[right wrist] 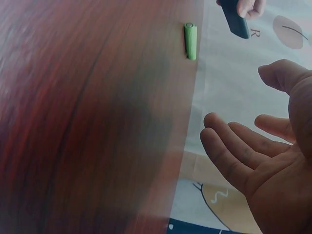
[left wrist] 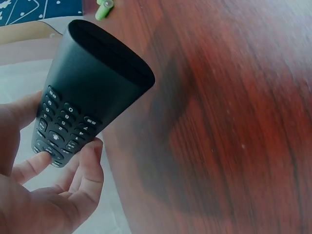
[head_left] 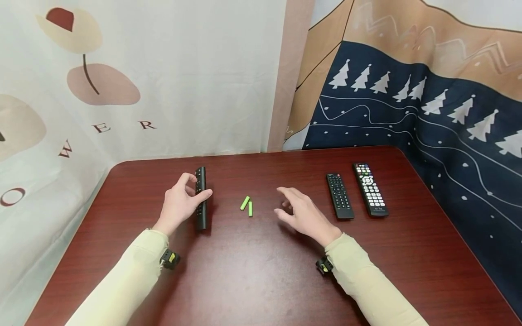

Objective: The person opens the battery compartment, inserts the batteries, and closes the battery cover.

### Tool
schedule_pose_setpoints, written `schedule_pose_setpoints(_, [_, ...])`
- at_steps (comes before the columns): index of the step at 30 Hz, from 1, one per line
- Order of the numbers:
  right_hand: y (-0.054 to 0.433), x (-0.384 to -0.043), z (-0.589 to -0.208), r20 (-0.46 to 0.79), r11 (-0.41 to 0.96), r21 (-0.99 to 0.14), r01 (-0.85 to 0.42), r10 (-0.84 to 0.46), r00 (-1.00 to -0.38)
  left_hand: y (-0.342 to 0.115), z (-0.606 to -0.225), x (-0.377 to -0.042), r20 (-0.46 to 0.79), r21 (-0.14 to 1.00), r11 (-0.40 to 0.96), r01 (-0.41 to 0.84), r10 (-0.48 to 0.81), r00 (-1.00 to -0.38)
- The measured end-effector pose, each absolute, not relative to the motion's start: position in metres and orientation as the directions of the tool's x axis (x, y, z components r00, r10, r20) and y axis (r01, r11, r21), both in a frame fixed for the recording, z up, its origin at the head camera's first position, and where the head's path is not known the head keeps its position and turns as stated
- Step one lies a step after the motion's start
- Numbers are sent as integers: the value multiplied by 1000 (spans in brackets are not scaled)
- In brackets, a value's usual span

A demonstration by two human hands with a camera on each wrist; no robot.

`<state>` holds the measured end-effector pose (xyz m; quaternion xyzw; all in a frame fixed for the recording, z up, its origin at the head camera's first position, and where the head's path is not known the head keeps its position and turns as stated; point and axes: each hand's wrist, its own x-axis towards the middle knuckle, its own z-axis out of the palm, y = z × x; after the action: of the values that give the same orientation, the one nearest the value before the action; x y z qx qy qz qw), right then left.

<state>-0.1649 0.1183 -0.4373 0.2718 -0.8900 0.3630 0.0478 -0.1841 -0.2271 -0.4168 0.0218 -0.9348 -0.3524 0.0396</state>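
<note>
My left hand [head_left: 179,202] grips a black remote control [head_left: 201,213] by its edges, thumb on one side and fingers on the other. The remote is turned on its side, its button face toward the left; in the left wrist view its buttons [left wrist: 61,122] and plain end show. To its right, two green batteries [head_left: 250,209] lie side by side on the table. My right hand [head_left: 305,212] hovers over the table right of the batteries, fingers loosely bent and apart, holding nothing; the right wrist view shows its spread fingers [right wrist: 239,146].
Two more remotes lie face up on the brown table [head_left: 261,280] at the right: a smaller black remote [head_left: 340,196] and a longer remote with white buttons [head_left: 370,189]. A pale curtain [head_left: 204,81] and a dark blue tree-patterned curtain [head_left: 379,117] hang behind the table.
</note>
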Motion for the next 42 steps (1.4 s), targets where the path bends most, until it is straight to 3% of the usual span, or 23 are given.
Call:
schedule_pose_setpoints(14, [146, -171, -430, 205, 685, -595, -421, -377, -903, -237, -424, -184, 23, 553, 833, -24, -44, -999])
schedule_pose_setpoints(42, [219, -174, -424, 193, 785, -533, -315, -250, -949, -240, -427, -190, -5, 382, 924, -11, -9, -1000])
